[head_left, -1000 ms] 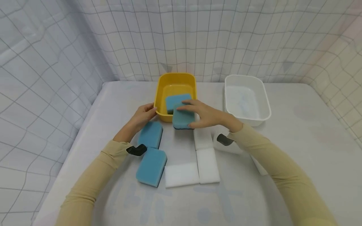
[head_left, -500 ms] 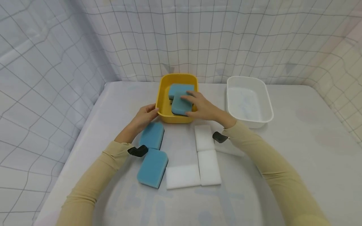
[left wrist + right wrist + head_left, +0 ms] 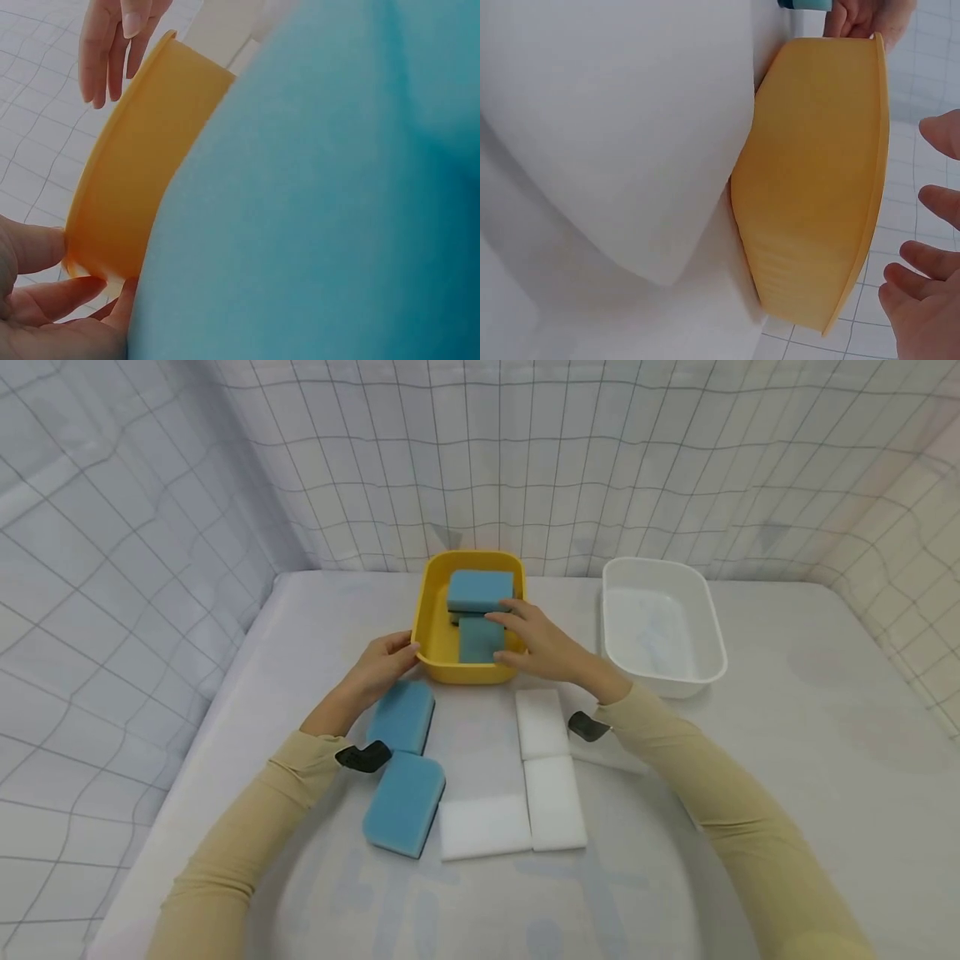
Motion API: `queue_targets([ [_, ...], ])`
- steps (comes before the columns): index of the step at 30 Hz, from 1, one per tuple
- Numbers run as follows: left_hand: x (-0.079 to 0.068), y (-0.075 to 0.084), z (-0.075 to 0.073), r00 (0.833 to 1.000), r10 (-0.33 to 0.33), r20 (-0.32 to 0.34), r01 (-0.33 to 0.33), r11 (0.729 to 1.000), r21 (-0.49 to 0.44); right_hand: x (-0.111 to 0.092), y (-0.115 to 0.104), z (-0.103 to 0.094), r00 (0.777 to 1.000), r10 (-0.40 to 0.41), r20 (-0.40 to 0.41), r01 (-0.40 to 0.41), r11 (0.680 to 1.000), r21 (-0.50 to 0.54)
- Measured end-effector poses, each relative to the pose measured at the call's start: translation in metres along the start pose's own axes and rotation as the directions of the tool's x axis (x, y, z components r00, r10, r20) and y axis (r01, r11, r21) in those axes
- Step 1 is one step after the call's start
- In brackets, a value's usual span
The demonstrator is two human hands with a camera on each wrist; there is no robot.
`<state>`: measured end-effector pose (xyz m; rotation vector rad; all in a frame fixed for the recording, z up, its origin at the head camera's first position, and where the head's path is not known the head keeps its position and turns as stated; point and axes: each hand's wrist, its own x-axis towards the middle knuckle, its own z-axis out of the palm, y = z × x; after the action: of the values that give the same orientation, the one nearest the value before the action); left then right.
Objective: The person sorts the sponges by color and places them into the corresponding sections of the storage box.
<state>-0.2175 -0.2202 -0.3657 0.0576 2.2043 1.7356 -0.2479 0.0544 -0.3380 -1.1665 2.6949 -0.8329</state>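
My left hand (image 3: 381, 667) holds the near left corner of a yellow plastic tub (image 3: 465, 675). In the left wrist view the thumb lies on the tub's rim and the fingers lie under it. Over the tub's right side is my right hand (image 3: 546, 647), its fingers spread and bent a little. Inside the tub, one blue sponge (image 3: 480, 587) lies raised at the back. A second, darker-looking sponge (image 3: 481, 639) lies lower in front, just beside the right fingertips. The right wrist view shows the right fingers apart above the rim with nothing between them.
Two blue sponges with dark undersides, a far one (image 3: 401, 717) and a near one (image 3: 405, 803), lie by the left wrist. Several white sponges (image 3: 553, 802) lie in the middle, one partly under the right wrist. A white tub (image 3: 663, 618) stands back right.
The right hand lowered the sponge into the yellow tub and its fingers have come off it. The other sponge in the tub now sits farther back and higher. The left hand stays at the rim.
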Motion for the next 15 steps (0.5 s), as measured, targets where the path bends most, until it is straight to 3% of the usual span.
queue_targets([
  [8, -0.0014, 0.0024, 0.002, 1.0, -0.02, 0.0, 0.02, 1.0, 0.022, -0.0055, 0.0002, -0.001, 0.999, 0.046, -0.004, -0.046, 0.999, 0.018],
  [15, 0.0004, -0.0001, -0.0009, 1.0, -0.01, 0.01, 0.01, 0.999, 0.045, -0.0071, 0.0033, 0.0002, 0.999, 0.034, -0.041, -0.033, 0.999, 0.037],
])
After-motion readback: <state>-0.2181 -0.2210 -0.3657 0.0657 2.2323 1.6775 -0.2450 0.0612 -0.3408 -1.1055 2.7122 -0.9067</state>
